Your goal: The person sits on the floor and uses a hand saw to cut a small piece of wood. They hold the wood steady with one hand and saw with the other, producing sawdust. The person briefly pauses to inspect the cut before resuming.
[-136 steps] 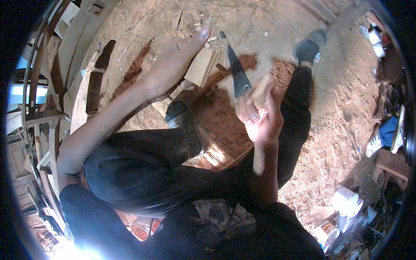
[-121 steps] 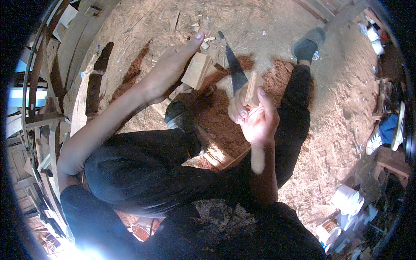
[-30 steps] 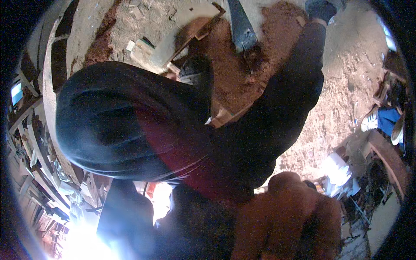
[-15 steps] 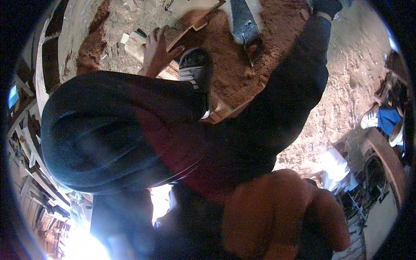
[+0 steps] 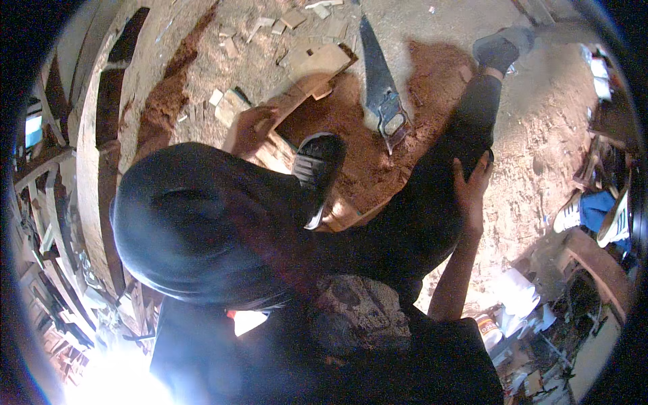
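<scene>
My left hand point(image 5: 253, 128) is on a light wooden board point(image 5: 275, 156) lying on the ground, its fingers slightly blurred and curled over the wood. Beside that hand, my left foot, in a black striped sandal point(image 5: 316, 162), presses on the wood. My right hand point(image 5: 474, 185) rests on my dark-trousered right leg point(image 5: 432, 182), thumb and fingers spread around it, with no tool in it. A handsaw point(image 5: 379, 67) with a dark blade lies on the sawdust, apart from both hands. My bent left leg hides part of the wood.
An angled wooden piece point(image 5: 324, 61) joins the board's far end. Offcuts point(image 5: 293, 18) lie scattered beyond. Timber lengths point(image 5: 101, 202) stand along the left. At right are a white container point(image 5: 518, 291), a curved wooden piece point(image 5: 597, 266) and another person's shoes point(image 5: 568, 212).
My right hand has moved from close beneath the camera out onto my right leg. The left hand's spread fingers have curled onto the board. The view has shifted, showing more ground ahead.
</scene>
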Tool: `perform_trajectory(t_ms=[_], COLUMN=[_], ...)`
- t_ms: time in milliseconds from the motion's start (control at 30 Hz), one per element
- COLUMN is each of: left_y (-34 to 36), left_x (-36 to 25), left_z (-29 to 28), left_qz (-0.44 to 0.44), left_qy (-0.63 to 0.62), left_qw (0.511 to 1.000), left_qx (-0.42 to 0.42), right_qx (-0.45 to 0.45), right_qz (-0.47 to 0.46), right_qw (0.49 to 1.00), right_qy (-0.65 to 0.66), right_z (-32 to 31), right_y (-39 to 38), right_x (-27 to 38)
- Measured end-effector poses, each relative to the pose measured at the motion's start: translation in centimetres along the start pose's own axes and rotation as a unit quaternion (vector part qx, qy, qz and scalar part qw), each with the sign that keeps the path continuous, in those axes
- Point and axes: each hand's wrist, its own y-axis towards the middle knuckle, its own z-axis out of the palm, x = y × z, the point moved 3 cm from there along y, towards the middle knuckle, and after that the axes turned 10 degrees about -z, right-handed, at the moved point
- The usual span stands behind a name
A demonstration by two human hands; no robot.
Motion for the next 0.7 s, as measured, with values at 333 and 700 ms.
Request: perform_trajectory(t_ms=[333,700], left_y=[-1.3,-6.3], left_x=[-26.9,-21.8], left_z=[-22.1,-17.7], left_qz=[0.037,-0.065], left_qy=[-0.259,-0.136], left_qw=[0.962,0.988], left_qx=[-0.079,-0.021], right_qx=[0.031,0.008], right_qz=[0.126,0.145], right_qw=[0.976,0.980], right_qy=[-0.174,-0.138], right_z=[0.8,0.4], right_y=[2.0,1.5], right_x=[1.4,2.3])
